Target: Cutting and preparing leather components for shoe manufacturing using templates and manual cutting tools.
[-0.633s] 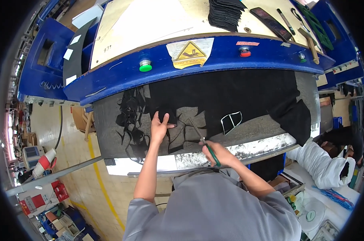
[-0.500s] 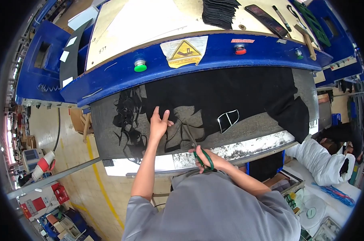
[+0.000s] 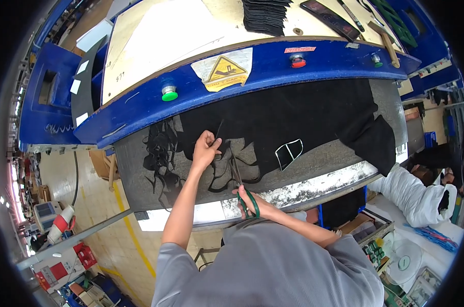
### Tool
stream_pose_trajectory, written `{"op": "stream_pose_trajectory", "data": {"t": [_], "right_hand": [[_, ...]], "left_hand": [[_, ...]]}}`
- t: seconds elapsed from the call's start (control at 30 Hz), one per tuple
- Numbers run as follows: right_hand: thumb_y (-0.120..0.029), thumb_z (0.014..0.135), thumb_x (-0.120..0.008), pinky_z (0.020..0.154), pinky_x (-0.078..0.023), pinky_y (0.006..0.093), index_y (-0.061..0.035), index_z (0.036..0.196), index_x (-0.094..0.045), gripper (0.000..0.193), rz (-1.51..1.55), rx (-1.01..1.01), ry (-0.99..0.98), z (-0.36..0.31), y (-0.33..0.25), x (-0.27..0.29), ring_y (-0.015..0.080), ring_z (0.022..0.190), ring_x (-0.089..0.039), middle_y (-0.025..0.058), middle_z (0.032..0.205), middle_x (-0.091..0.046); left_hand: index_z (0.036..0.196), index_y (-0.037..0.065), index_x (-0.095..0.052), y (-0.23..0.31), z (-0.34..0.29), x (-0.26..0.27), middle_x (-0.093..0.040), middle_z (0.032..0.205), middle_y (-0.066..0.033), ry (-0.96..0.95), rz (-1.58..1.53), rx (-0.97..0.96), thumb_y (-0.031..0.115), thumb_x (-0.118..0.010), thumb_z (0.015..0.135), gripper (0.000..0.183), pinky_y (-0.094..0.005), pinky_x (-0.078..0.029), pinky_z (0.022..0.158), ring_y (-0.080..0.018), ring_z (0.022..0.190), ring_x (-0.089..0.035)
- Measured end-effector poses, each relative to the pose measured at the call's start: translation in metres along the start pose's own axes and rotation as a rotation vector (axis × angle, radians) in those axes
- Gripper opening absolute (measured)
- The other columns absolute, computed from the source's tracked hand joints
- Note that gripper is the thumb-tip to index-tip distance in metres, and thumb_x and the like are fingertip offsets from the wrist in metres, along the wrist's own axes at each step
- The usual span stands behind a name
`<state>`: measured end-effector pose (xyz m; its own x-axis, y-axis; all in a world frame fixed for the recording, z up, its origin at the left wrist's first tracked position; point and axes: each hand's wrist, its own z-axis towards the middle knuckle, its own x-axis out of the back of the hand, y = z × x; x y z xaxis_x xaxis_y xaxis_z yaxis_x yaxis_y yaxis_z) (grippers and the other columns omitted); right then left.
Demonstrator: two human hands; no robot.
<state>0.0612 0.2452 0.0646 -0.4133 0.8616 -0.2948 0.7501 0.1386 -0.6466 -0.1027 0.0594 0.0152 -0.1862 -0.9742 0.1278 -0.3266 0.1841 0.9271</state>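
Note:
Black fabric (image 3: pixel 303 110) lies spread over the dark grey work surface (image 3: pixel 314 171). At its left edge my left hand (image 3: pixel 206 149) is closed in a pinch on a thin black fabric strip (image 3: pixel 220 126), which sticks up past the fingertips. Green-handled scissors (image 3: pixel 249 200) are gripped in my right hand (image 3: pixel 256 204). Their blades point away from me, in among cut fabric loops (image 3: pixel 219 184); whether they touch the cloth I cannot tell. To the right, a white-edged cutting die (image 3: pixel 289 153) with a crossbar rests partly on the fabric.
Tangled black offcuts (image 3: pixel 163 148) lie left of my left hand. Beyond the fabric runs a blue machine beam (image 3: pixel 139 110) with a green button (image 3: pixel 169 93) and a red button (image 3: pixel 297 61). Stacked black pieces (image 3: pixel 265 15), a phone (image 3: pixel 330 19) and a hammer (image 3: pixel 390 48) rest on top.
My left hand's fingers have gone from spread to pinched on a fabric strip. My right hand has shifted slightly left with the scissors, whose blades now point more directly away. The view has shifted slightly.

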Motion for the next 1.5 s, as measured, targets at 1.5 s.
{"op": "stream_pose_trajectory", "data": {"t": [1.5], "right_hand": [[-0.052,0.1,-0.049,0.073,-0.052,0.0547,0.0039,0.099,-0.057,0.057,-0.44,0.175,0.438,0.029,-0.018,-0.014,0.0505,0.079,-0.066,0.0283,0.074,-0.066]], "left_hand": [[0.101,0.001,-0.05,-0.022,-0.039,-0.031,-0.063,0.083,-0.0039,0.471,-0.442,-0.036,-0.008,-0.078,0.08,0.036,-0.0243,-0.056,0.068,-0.0102,0.072,-0.064]]}}
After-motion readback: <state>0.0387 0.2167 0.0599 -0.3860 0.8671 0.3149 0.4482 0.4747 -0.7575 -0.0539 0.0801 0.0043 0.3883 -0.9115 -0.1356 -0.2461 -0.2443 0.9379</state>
